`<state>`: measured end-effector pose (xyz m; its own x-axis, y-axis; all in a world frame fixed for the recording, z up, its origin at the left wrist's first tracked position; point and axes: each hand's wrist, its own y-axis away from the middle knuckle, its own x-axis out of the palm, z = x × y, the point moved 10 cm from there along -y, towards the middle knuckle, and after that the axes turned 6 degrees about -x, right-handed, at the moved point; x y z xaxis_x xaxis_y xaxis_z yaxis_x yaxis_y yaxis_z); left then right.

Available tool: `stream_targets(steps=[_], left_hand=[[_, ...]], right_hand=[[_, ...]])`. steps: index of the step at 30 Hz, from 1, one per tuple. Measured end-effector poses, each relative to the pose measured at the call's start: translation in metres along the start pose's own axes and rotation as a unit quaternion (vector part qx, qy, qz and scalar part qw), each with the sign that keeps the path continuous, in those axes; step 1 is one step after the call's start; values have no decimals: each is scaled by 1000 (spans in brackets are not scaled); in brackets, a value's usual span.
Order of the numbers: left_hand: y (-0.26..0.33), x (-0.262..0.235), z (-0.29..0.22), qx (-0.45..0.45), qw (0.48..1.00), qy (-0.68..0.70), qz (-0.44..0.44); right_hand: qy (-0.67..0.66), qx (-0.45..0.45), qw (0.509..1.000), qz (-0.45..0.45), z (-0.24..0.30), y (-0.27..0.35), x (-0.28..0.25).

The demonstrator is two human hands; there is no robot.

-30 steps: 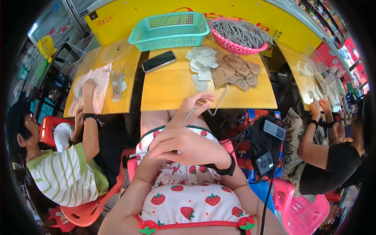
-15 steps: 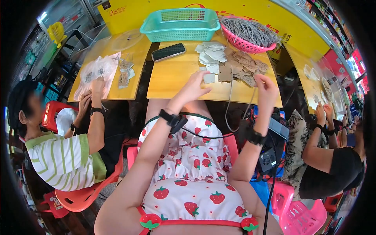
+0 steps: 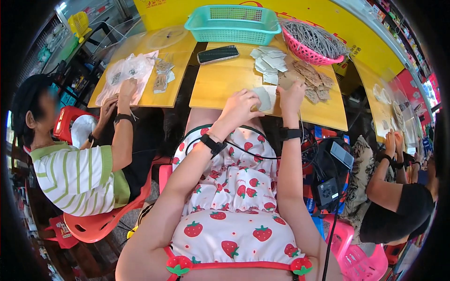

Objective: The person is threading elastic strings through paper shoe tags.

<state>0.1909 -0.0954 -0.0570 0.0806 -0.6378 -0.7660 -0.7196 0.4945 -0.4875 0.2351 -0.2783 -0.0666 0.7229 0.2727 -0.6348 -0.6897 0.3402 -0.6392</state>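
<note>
At the bottom of the frame, nearest the camera, is your strawberry-print dress (image 3: 229, 215), with a pink chair (image 3: 358, 262) at the lower right. Past it both your forearms reach up toward the centre, a black band (image 3: 213, 145) on the left wrist and another (a close match) on the right.

Just above centre, your left grip (image 3: 241, 106) is closed on the left edge of a pale card (image 3: 263, 98), which sits over the near part of the yellow counter (image 3: 215, 84). Your right grip (image 3: 291, 99) is just beside that card, to its right in the frame, near the brown cards; whether it grasps anything, I cannot tell. A thin pale cord (image 3: 300, 118) hangs below it.

Farther up, a pile of white cards (image 3: 269, 63) lies right of upper centre, with a heap of brown cards (image 3: 314, 80) to its right. A dark phone (image 3: 218, 55) lies left of the white pile. At the top of the frame you have a teal basket (image 3: 232, 35) and, to its right, a pink basket (image 3: 311, 55) heaped with grey cords (image 3: 318, 40). Behind them runs a yellow panel (image 3: 206, 8).
</note>
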Motion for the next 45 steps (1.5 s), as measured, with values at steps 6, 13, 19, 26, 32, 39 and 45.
stream_targets(steps=[6,13,19,26,32,39,45], left_hand=[[29,-20,2,47,994,82,-63],[41,-124,-33,-8,959,205,-197],[48,-149,-31,-115,863,435,-231],[51,-157,-46,-17,876,429,-219],[47,-142,-29,-93,785,575,-211],[46,-142,-24,-92,747,628,-197],[45,-144,-27,-80,752,626,-190]], right_hand=[[-221,81,967,100,-7,5,-7],[-587,157,790,83,56,25,-90],[-609,120,784,4,103,34,-151],[-565,84,821,-20,114,41,-164],[-505,-86,846,-147,133,44,-197],[-483,-208,841,-125,155,49,-204],[-420,-293,856,-70,178,52,-203]])
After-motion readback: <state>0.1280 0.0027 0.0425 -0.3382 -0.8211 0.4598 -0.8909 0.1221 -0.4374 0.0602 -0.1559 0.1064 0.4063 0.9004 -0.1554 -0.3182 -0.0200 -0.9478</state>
